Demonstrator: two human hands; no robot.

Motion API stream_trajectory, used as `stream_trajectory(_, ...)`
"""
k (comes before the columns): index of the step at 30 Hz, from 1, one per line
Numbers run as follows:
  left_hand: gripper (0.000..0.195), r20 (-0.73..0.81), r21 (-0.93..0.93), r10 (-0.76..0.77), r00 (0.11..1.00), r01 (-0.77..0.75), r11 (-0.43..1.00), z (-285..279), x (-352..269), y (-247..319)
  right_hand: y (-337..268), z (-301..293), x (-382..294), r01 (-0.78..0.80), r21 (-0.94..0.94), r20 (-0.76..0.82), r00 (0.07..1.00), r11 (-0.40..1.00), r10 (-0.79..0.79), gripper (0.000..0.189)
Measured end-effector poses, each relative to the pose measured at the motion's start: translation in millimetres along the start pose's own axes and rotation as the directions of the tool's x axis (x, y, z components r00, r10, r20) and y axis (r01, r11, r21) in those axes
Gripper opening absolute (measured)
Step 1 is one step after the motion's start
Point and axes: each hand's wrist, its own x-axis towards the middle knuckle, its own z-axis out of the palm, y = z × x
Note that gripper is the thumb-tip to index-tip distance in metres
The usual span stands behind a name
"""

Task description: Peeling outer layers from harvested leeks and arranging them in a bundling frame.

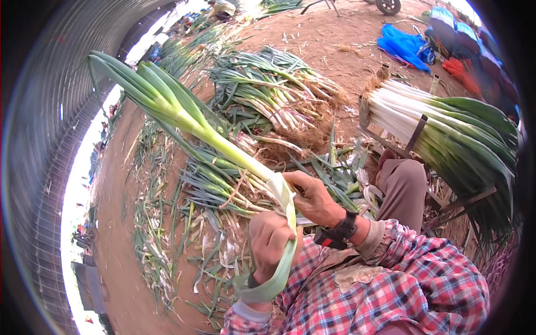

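Observation:
A long green onion [234, 150] slants across the view, its leafy green top at the upper left and its pale shank end at my hands. My right hand [316, 199], with a dark band on the wrist, grips the pale end. My left hand [270, 240] is closed on a loosened outer leaf [287, 259], which hangs from the shank and curls down over my left wrist. The onion's root end is hidden behind my hands. Just beyond them, more green onions [222, 184] lie on the ground among peeled scraps.
A metal rack [416, 132] at my right holds a thick stack of cleaned onions [402, 104]. Unpeeled bundles [272, 92] with roots lie ahead. Leaf trimmings [155, 251] litter the dirt floor [121, 259]. Blue netting [404, 46] lies farther off. Another person [222, 9] crouches in the distance.

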Motion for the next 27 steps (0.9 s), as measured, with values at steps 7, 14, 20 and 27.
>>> stream_trajectory(7,0.053,0.053,-0.561,-0.721,0.691,0.618,0.551,-44.5,4.6,-52.6,-15.4,-22.0,19.3,-0.3,0.341,0.359,0.917,0.891,0.172,0.04)
stream_trajectory(14,0.031,0.053,-0.977,-0.613,0.788,0.167,0.131,-11.1,97.5,-82.0,-24.3,11.6,15.8,0.228,-0.222,0.031,0.973,0.948,-0.227,0.047)
stream_trajectory(20,0.024,-0.076,-0.99,-0.661,0.746,0.024,0.14,-19.1,96.2,-96.7,-38.0,-4.0,40.9,0.714,-0.329,0.493,0.688,0.619,-0.532,0.032)
stream_trajectory(27,0.018,-0.227,-0.941,-0.746,0.626,0.056,0.334,-56.9,84.0,-133.1,-25.2,-41.6,2.9,0.631,-0.187,0.781,0.56,0.753,-0.275,0.018)
